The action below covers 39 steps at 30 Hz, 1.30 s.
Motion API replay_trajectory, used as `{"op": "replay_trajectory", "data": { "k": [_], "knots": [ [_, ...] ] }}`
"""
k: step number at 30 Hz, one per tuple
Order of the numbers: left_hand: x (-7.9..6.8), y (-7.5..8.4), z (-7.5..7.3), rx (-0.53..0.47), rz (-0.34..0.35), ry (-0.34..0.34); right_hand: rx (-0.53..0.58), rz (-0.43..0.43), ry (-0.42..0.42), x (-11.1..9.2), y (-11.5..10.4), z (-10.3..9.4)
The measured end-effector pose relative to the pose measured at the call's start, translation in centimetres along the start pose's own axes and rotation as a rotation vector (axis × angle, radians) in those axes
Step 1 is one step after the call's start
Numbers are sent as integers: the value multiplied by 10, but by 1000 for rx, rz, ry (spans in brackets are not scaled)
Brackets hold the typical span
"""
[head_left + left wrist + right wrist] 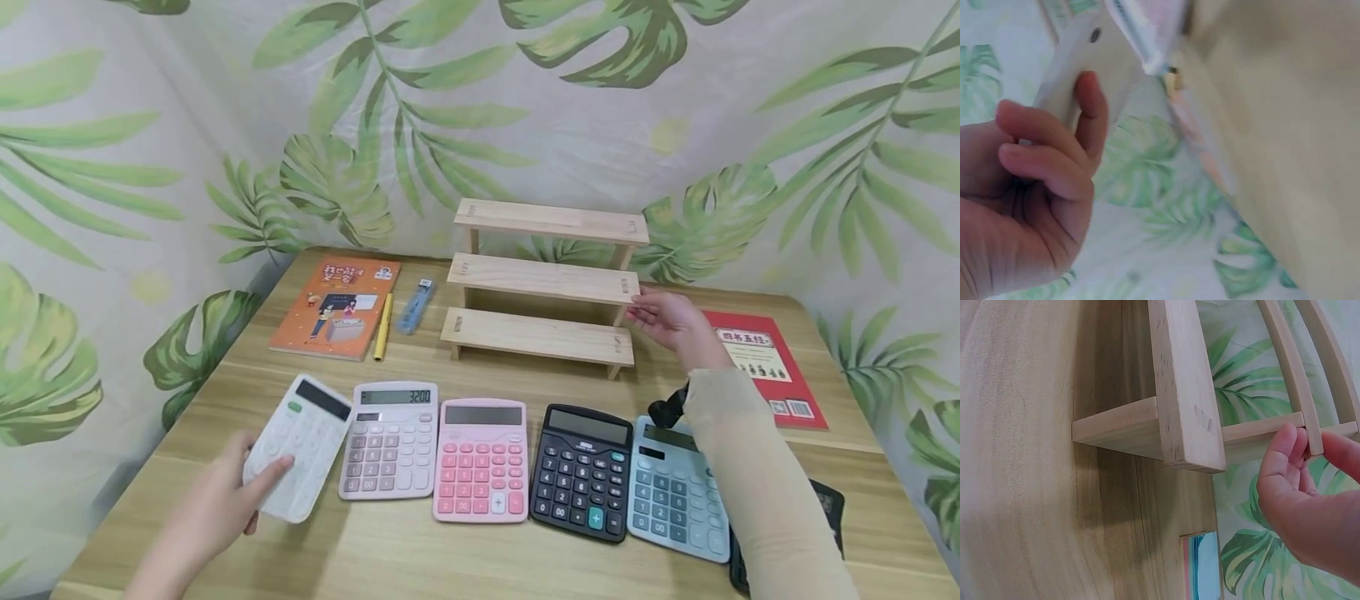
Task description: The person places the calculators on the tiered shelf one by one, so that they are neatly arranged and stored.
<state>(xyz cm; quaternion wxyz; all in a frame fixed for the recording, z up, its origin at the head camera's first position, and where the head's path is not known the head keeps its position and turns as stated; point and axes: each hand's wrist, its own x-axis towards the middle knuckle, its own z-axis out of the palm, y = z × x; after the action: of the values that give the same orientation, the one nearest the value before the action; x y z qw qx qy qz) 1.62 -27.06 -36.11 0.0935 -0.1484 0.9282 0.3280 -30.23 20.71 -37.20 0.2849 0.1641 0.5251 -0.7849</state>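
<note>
My left hand point(232, 492) grips a white calculator point(300, 446) with a dark display, thumb over its keys, raised and tilted at the table's left. From the left wrist view the calculator's pale back point(1094, 62) shows, with fingers curled against it. My right hand point(667, 321) pinches the right end of the middle step of a three-tier wooden stand point(543, 279). In the right wrist view the thumb and fingers point(1282, 447) clasp that step's end. A row of calculators lies before the stand: a white-and-grey one point(390, 442), a pink one point(482, 462), a black one point(581, 475) and a light blue one point(675, 492).
Another dark calculator point(828, 508) is partly hidden under my right forearm. An orange book point(337, 308), a yellow pen point(383, 327) and a small blue packet point(416, 307) lie left of the stand. A red book point(772, 367) lies at right. Leaf-patterned cloth point(450, 100) hangs behind.
</note>
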Motion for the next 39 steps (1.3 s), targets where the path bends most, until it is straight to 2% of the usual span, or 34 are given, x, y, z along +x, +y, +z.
{"op": "replay_trajectory", "data": {
  "k": [2, 3, 5, 6, 8, 10, 12, 14, 17, 20, 27, 34, 39],
  "knots": [
    [6, 14, -6, -94, 78, 11, 3, -2, 4, -1, 0, -1],
    [11, 21, -8, -163, 118, -6, 3, -3, 6, -2, 0, -1],
    [23, 36, -9, -363, 179, -113, 6, -3, 11, -3, -1, -2],
    [29, 44, -8, -488, 186, -199, 7, -4, 12, -3, -1, -2],
    [44, 62, -2, -729, 151, -384, 4, -5, 12, -4, -1, -2],
    [59, 80, 8, -896, 71, -535, 0, -7, 9, -4, -2, -3],
    [75, 98, 20, -995, 2, -627, -2, -10, 7, -3, -2, -4],
    [90, 113, 34, -1040, -43, -668, -6, -15, 7, -2, -2, -5],
    [111, 132, 55, -1053, -87, -684, -11, -20, 9, 0, -1, -5],
    [127, 143, 71, -1047, -114, -662, -22, -29, 8, 1, 0, -3],
    [156, 155, 88, -1054, -134, -610, -40, -47, 5, 3, 0, -3],
    [173, 154, 99, -1091, -224, -550, -46, -39, 7, 3, 0, -3],
    [176, 153, 104, -1111, -222, -546, -31, -39, 14, 4, 0, -5]
  ]
}}
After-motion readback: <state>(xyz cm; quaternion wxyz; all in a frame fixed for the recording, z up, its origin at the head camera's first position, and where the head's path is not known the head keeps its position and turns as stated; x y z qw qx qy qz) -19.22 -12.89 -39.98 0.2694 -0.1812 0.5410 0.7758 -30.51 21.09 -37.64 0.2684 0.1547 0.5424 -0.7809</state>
